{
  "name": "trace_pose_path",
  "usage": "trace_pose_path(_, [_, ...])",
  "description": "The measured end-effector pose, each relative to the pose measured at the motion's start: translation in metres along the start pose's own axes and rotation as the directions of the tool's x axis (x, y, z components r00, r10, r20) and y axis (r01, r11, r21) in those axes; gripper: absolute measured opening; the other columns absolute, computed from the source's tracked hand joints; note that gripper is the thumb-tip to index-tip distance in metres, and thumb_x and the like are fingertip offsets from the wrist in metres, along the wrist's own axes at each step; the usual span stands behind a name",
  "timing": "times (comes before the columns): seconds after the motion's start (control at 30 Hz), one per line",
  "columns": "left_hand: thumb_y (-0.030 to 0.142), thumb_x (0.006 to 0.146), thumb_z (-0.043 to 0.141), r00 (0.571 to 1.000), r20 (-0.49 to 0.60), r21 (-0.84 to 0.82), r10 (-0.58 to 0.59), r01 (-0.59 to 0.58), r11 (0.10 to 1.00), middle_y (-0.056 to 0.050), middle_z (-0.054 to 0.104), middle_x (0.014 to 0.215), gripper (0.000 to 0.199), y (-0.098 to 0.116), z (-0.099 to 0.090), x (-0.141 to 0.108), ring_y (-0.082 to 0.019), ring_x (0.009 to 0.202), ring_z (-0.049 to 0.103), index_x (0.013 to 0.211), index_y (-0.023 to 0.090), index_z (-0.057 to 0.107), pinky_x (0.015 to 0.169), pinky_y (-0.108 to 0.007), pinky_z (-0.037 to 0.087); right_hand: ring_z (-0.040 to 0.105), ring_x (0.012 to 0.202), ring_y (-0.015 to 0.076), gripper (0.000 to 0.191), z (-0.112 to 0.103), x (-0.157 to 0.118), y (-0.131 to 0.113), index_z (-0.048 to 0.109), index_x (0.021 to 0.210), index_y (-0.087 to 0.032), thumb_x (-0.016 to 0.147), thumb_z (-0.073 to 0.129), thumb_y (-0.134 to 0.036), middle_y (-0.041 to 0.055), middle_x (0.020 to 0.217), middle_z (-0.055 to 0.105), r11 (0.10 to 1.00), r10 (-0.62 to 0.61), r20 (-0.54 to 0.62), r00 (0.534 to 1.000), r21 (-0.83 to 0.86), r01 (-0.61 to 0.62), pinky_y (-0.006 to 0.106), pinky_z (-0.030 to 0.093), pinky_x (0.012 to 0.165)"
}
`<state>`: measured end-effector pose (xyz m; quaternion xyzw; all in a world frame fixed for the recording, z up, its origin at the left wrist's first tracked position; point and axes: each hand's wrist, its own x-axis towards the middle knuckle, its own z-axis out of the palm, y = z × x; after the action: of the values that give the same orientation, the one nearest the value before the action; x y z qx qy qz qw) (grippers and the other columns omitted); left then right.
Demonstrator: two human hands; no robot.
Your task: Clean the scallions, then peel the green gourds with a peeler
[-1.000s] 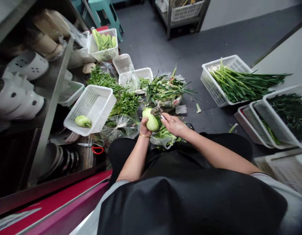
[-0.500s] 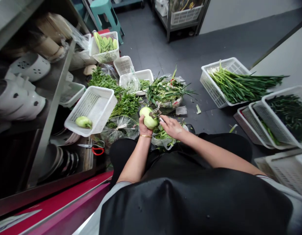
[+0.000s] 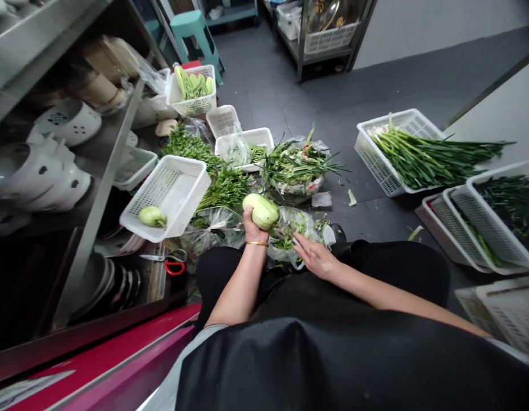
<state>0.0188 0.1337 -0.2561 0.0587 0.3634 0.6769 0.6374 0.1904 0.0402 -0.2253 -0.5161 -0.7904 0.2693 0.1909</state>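
Gripping one gourd (image 3: 261,211), your left hand (image 3: 255,229) cupped its near side, probably steadying it with the top exposed; your right hand (image 3: 319,260) had its fingers clenched around one peeler (image 3: 295,240), just beside. One plastic bag (image 3: 299,265) lay below, likely for scraps. A second gourd (image 3: 152,216) rested in one white basket (image 3: 175,184).

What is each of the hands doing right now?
Left hand: closed around a pale green gourd.
Right hand: closed on a peeler.
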Motion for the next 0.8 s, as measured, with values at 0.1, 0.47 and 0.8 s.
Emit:
trace_pose_path(0.1, [0.043,0.063,0.067,0.998,0.035,0.055,0.060,-0.062,0.997,-0.005,0.069,0.095,0.052,-0.001,-0.004,0.000,-0.022,0.094,0.065,0.109,0.019,0.061,0.085,-0.034,0.050,0.063,0.107,0.0234,0.041,-0.015,0.000,0.001,0.050,0.130,-0.012,0.096,0.035,-0.029,0.0159,0.120,0.064,0.999,-0.031,-0.015,0.999,-0.022,0.031,0.038,0.051,0.092])
trace_pose_path(0.47, [0.043,0.059,0.071,0.979,0.120,0.098,0.164,-0.176,0.980,-0.005,0.067,0.102,0.059,-0.003,-0.008,0.000,-0.023,0.095,0.065,0.113,0.022,0.059,0.085,-0.035,0.049,0.068,0.087,0.0216,0.035,-0.020,-0.011,0.006,0.054,0.120,-0.016,0.097,0.034,-0.032,0.0115,0.103,0.069,0.999,0.012,0.155,0.988,-0.033,-0.007,0.032,0.053,0.076])
trace_pose_path(0.8, [0.065,0.064,0.063,0.959,0.196,0.020,-0.207,0.207,0.978,-0.008,0.068,0.105,0.063,-0.008,-0.021,-0.004,-0.029,0.103,0.063,0.111,0.021,0.061,0.087,-0.046,0.051,0.064,0.099,0.0220,0.036,-0.059,0.063,-0.009,0.054,0.121,-0.013,0.096,0.032,-0.025,0.0136,0.120,0.063,0.978,0.015,0.069,0.998,-0.211,0.000,0.032,0.048,0.087])
